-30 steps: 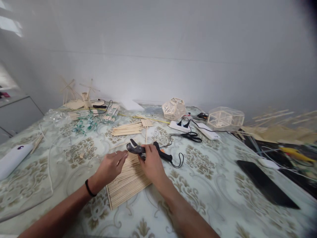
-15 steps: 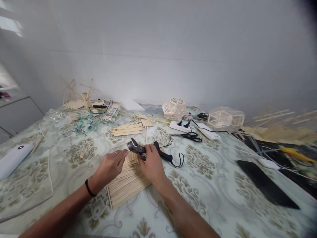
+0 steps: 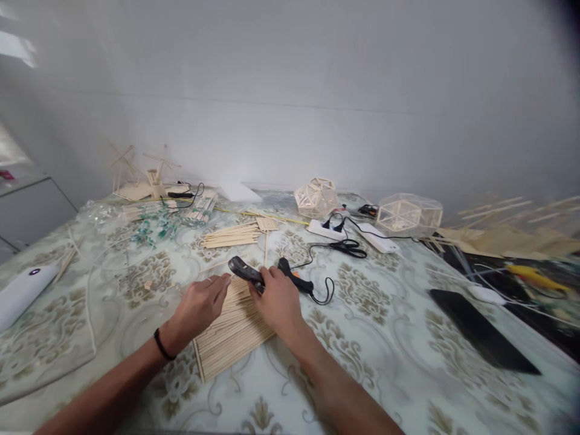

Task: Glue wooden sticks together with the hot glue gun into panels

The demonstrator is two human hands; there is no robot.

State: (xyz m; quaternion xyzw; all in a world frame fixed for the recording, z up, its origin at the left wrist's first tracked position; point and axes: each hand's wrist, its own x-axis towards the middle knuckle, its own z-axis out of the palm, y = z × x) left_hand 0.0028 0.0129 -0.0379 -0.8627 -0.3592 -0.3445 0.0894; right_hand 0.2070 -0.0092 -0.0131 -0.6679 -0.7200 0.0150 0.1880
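Observation:
My right hand (image 3: 276, 302) is closed around the handles of black cutting pliers (image 3: 244, 270), whose jaws now look shut and point left. My left hand (image 3: 199, 305) rests on a flat panel of wooden sticks (image 3: 229, 335) glued side by side, fingers together and pressed at the panel's top edge near the pliers' jaws. A ring shows on one finger and a black band on the wrist. The panel lies on the patterned tablecloth (image 3: 371, 314) under both hands. A black glue gun (image 3: 296, 279) with its cord lies just right of my right hand.
Loose sticks (image 3: 231, 235) lie behind the panel. A white power strip (image 3: 326, 229), black scissors (image 3: 351, 248), two stick polyhedra (image 3: 317, 198) (image 3: 408, 214) and stick models (image 3: 145, 178) stand farther back. A black phone (image 3: 483, 329) lies right, a white device (image 3: 25, 290) left.
The pliers' jaws, open a second ago, have closed and lowered toward the panel's top edge. Both hands stayed nearly in place; the view shifted slightly.

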